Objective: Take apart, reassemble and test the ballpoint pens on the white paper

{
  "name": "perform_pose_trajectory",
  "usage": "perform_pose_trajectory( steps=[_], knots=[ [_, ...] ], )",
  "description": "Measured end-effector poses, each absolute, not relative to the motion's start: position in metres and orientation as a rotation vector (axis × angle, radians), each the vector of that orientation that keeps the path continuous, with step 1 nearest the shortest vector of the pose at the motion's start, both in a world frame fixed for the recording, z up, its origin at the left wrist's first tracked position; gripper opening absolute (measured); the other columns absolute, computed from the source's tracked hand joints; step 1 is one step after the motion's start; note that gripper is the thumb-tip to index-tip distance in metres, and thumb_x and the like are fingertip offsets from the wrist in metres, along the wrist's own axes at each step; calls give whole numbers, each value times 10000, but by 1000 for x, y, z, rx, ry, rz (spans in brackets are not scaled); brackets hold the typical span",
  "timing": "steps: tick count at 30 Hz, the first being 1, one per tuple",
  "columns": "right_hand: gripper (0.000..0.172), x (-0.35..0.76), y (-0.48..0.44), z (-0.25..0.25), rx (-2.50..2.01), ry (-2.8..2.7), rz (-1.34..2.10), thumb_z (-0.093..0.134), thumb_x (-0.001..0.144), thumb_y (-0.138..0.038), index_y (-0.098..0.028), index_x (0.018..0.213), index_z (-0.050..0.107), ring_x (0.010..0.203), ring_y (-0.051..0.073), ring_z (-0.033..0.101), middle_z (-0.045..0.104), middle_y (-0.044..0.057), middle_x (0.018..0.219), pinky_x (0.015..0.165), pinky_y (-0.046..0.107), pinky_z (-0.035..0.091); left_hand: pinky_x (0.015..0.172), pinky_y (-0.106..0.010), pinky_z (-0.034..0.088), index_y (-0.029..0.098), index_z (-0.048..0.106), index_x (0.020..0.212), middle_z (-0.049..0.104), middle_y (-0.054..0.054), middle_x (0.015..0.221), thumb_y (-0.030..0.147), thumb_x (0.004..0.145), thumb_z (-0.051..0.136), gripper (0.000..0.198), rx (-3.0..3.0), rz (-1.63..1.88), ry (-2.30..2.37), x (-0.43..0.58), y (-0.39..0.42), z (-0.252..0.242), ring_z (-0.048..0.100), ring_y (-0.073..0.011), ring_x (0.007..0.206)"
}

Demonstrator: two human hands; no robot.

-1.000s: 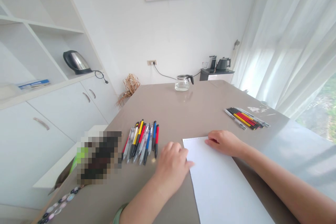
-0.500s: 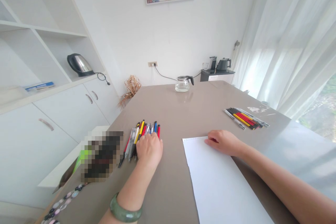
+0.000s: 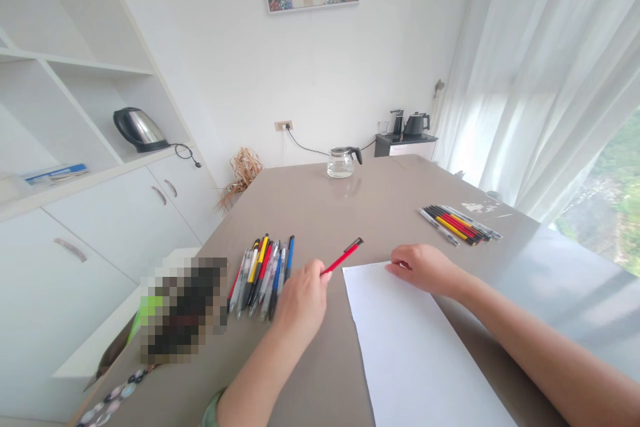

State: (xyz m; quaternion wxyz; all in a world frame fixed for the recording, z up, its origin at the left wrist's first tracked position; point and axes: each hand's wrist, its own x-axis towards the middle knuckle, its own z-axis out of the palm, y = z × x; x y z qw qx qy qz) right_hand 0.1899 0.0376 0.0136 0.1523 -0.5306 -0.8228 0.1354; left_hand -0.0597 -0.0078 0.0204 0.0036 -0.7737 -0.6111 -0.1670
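My left hand (image 3: pixel 300 303) is closed around the lower end of a red pen (image 3: pixel 343 256), which points up and to the right, its black tip lifted just above the table. Left of that hand lies a row of several pens (image 3: pixel 260 272) in mixed colours. My right hand (image 3: pixel 425 268) rests with curled fingers on the top edge of a white sheet of paper (image 3: pixel 415 353), pressing it to the table. A second row of several pens (image 3: pixel 459 224) lies further off to the right of that hand.
The grey-brown table (image 3: pixel 360 207) carries a glass jug (image 3: pixel 342 161) at its far edge and a bead string (image 3: pixel 107 397) at the near left corner. White cupboards with a steel kettle (image 3: pixel 137 128) stand left. A curtained window fills the right side.
My left hand went from the paper's edge to the near pen row, took the red pen and lifted it out towards the paper. My right hand stayed put on the sheet.
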Motion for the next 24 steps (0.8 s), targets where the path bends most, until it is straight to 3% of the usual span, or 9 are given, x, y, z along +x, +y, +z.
perform_pose_trajectory(
  steps=[4, 10, 14, 18, 21, 24],
  knots=[
    [321, 181, 28, 23, -1259, -1879, 1111, 461, 761, -411, -183, 957, 575, 583, 112, 464, 545, 21, 685, 524, 236, 373, 533, -237, 333, 213, 454, 811, 569, 9, 707, 265, 850, 319, 149, -2618, -594, -1890, -43, -23, 22, 529, -149, 659],
    [191, 158, 18, 16, -770, -1297, 1689, 576, 722, -294, -169, 863, 608, 595, 92, 478, 526, 6, 673, 592, 252, 399, 579, -236, 375, 198, 472, 826, 588, -11, 778, 255, 840, 337, 147, -2691, -829, -1947, -35, -32, 24, 539, -149, 711],
    [171, 160, 23, 20, -720, -1147, 1647, 533, 756, -324, -168, 797, 590, 673, 111, 527, 565, 19, 722, 654, 274, 423, 668, -255, 413, 177, 471, 1011, 601, -26, 822, 313, 838, 353, 250, -2727, -962, -1957, -35, -32, 22, 550, -152, 758],
    [182, 187, 39, 30, -734, -989, 1480, 485, 778, -361, -186, 768, 532, 808, 158, 552, 591, 36, 793, 730, 335, 432, 818, -316, 397, 157, 482, 1101, 581, -78, 1018, 378, 834, 348, 371, -2826, -768, -1882, -37, -34, 23, 516, -186, 948],
    [188, 213, 50, 37, -703, -760, 1438, 403, 818, -374, -214, 755, 481, 572, 106, 524, 511, -20, 600, 601, 290, 453, 974, -381, 253, 200, 428, 1190, 403, -78, 1276, 448, 801, 390, 463, -3090, -482, -1549, -39, -38, 28, 306, -222, 1193],
    [329, 233, 51, 45, -695, -594, 1449, 252, 846, -450, -217, 713, 442, 347, 67, 307, 313, -66, 450, 361, 198, 319, 1002, -478, 125, 293, 270, 1284, 169, -44, 1390, 576, 730, 405, 636, -3346, -137, -1268, -40, -46, 31, 92, -264, 1264]
  ],
)
